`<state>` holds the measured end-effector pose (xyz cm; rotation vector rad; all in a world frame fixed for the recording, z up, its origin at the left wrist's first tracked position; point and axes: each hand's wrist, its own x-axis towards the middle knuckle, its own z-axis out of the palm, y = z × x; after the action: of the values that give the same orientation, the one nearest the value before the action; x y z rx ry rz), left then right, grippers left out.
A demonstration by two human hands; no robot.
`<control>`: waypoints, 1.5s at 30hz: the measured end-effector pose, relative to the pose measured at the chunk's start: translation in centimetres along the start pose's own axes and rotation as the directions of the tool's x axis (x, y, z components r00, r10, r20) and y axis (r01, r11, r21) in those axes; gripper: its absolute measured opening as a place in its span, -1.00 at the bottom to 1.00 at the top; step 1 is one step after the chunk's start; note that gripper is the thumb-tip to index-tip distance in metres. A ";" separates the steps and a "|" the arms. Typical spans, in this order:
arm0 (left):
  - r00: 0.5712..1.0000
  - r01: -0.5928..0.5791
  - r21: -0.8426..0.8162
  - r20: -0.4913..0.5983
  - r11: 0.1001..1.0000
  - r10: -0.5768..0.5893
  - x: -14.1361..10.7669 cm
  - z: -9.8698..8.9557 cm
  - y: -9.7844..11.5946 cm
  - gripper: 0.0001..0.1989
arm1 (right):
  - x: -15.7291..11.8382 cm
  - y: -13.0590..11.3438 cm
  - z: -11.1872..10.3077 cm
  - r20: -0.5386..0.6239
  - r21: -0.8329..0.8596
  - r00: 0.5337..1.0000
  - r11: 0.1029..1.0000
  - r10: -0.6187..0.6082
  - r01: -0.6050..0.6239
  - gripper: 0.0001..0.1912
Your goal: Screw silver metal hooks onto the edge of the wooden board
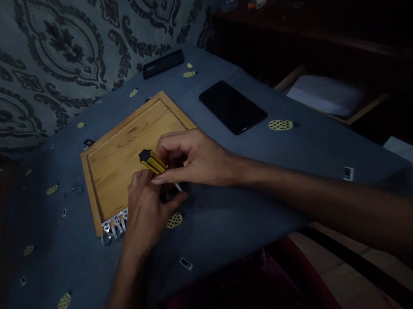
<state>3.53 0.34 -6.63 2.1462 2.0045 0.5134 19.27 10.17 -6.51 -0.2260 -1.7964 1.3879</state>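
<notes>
A wooden board with a raised rim (129, 159) lies on the blue patterned cloth. Small metal clips (115, 225) line its near edge at the left. My right hand (193, 159) is closed around a yellow and black screwdriver handle (153, 161), which leans over the board's near edge. My left hand (147, 203) rests at that same edge, just left of the handle, fingers bent and thumb stretched toward the right. Whether it grips anything is hidden behind the fingers. A bit of metal shows between the two hands.
A black phone (233, 106) lies right of the board, and a dark oblong case (163, 63) sits at the back. Patterned fabric (63, 41) rises behind the table. An open drawer holding papers (324, 94) is at the right.
</notes>
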 end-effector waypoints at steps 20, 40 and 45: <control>0.996 -0.008 -0.012 0.085 1.000 0.009 0.1 -0.5 0.4 -0.66 | -0.5 1.0 -0.6 -0.149 -0.282 0.985 0.959 -0.083 0.038 -0.78; 0.980 -0.111 -0.178 -0.184 0.978 0.078 0.2 -2.9 -0.3 -0.69 | -0.2 0.5 -0.7 -0.022 -0.398 0.968 0.891 -0.248 0.219 -0.66; 0.927 -0.223 -0.326 -0.364 0.919 0.095 1.2 -5.6 2.2 -0.62 | -0.4 0.4 -0.8 -0.013 -0.374 0.975 0.905 -0.223 0.202 -0.72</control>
<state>3.66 0.66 -0.49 2.1026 1.7032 1.2557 19.93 10.64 -7.00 -0.2548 -1.9628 0.8740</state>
